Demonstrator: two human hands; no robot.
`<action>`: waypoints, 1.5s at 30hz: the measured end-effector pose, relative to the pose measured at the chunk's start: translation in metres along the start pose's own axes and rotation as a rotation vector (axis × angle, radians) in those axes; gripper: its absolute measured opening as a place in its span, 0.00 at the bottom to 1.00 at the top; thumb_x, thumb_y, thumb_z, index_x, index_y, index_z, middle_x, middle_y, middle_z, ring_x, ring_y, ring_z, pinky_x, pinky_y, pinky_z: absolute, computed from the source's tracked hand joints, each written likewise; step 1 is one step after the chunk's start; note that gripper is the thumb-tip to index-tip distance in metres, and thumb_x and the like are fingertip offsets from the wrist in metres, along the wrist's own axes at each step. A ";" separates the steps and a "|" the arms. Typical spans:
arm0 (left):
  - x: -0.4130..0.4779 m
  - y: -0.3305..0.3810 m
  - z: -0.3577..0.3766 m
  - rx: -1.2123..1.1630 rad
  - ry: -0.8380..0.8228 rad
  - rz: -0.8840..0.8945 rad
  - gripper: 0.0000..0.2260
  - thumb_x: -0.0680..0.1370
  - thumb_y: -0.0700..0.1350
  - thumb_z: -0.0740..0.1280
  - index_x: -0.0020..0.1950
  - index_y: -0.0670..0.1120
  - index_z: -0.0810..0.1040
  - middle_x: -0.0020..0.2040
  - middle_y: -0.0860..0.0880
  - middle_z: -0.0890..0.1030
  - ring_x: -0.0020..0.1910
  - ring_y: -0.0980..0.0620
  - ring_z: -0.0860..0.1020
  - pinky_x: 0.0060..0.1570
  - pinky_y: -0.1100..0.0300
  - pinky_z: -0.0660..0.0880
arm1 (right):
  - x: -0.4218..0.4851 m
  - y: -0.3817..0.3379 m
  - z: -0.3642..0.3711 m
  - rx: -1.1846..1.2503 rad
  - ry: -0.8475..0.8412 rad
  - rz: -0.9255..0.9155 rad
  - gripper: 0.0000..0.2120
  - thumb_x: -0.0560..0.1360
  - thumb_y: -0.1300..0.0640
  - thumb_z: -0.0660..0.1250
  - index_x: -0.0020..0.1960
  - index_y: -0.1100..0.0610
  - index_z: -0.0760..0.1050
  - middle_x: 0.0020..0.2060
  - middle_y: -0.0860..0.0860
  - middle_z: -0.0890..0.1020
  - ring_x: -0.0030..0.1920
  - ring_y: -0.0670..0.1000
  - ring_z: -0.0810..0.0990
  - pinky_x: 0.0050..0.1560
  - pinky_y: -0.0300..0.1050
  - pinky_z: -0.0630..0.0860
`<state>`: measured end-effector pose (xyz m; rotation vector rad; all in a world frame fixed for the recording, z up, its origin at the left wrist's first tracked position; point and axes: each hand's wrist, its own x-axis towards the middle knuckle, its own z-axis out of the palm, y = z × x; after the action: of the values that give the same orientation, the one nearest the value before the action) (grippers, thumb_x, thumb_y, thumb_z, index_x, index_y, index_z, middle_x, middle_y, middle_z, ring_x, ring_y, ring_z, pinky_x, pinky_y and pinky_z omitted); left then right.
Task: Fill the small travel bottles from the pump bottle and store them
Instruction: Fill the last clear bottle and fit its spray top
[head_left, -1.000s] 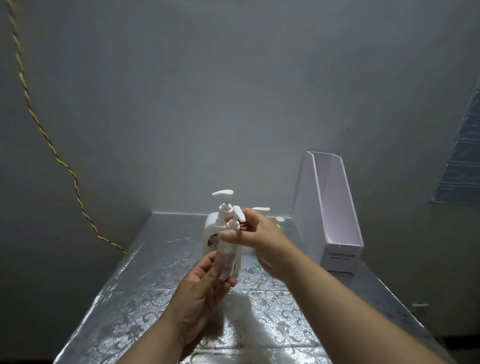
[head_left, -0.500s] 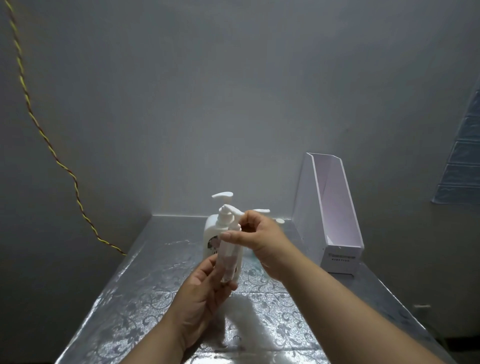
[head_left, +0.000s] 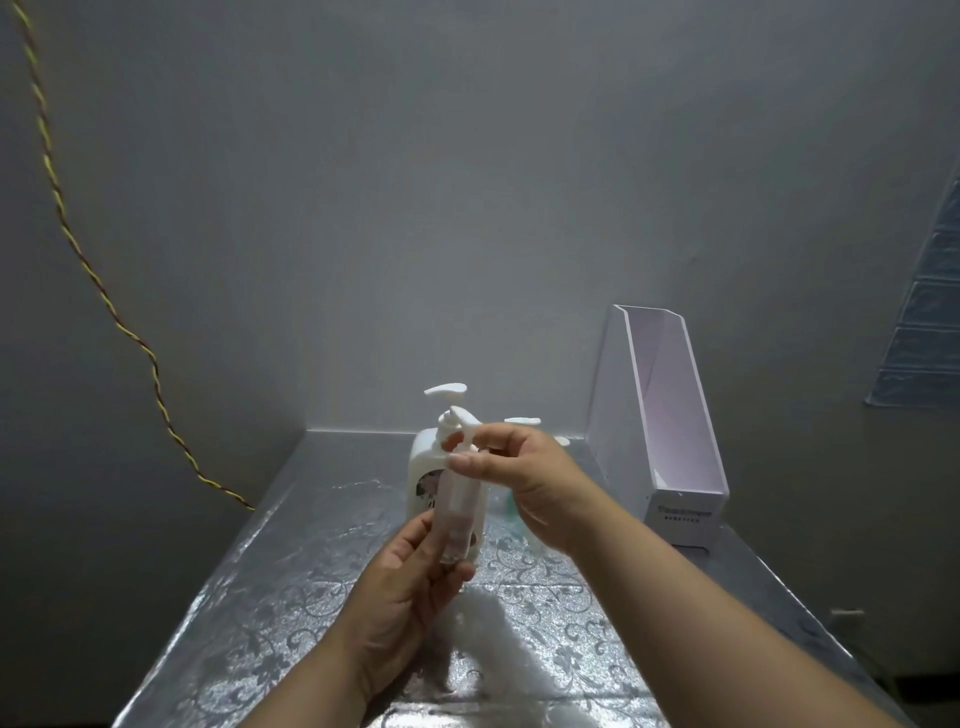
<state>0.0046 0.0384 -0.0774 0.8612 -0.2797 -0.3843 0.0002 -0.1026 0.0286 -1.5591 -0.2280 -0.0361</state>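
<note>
Gripping a clear travel bottle low in the left hand, pinching its white pump top with the right hand. Held just before the white pump bottle (standing on the silver table), left of a white file box.

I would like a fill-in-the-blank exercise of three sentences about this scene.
1. The left hand holds the small clear plastic travel bottle by its ____ (upper/lower) end.
2. The right hand grips that bottle's white ____ top.
3. The large white pump bottle stands ____ the travel bottle.
Missing words: lower; pump; behind.
</note>
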 end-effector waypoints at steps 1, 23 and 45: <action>0.000 0.000 0.000 0.008 -0.009 -0.004 0.38 0.50 0.50 0.85 0.56 0.40 0.81 0.50 0.40 0.81 0.36 0.53 0.80 0.33 0.65 0.79 | 0.000 0.000 -0.002 -0.014 0.000 0.001 0.07 0.63 0.61 0.76 0.41 0.56 0.83 0.45 0.56 0.81 0.49 0.53 0.78 0.57 0.48 0.72; -0.002 -0.006 0.010 0.453 0.104 0.160 0.19 0.68 0.45 0.72 0.58 0.43 0.79 0.38 0.41 0.79 0.32 0.50 0.77 0.33 0.62 0.76 | -0.016 0.007 0.012 -0.317 0.223 -0.133 0.08 0.68 0.61 0.75 0.36 0.51 0.78 0.33 0.45 0.77 0.33 0.37 0.75 0.37 0.28 0.71; 0.022 0.034 0.007 1.093 0.398 0.359 0.22 0.68 0.50 0.77 0.58 0.51 0.73 0.53 0.51 0.78 0.46 0.55 0.76 0.42 0.67 0.73 | 0.019 0.046 -0.067 -0.666 0.632 0.061 0.05 0.70 0.61 0.73 0.40 0.64 0.82 0.33 0.55 0.80 0.37 0.50 0.75 0.42 0.42 0.72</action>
<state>0.0293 0.0441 -0.0449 1.8881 -0.2577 0.3371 0.0341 -0.1657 -0.0132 -2.1205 0.3703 -0.5974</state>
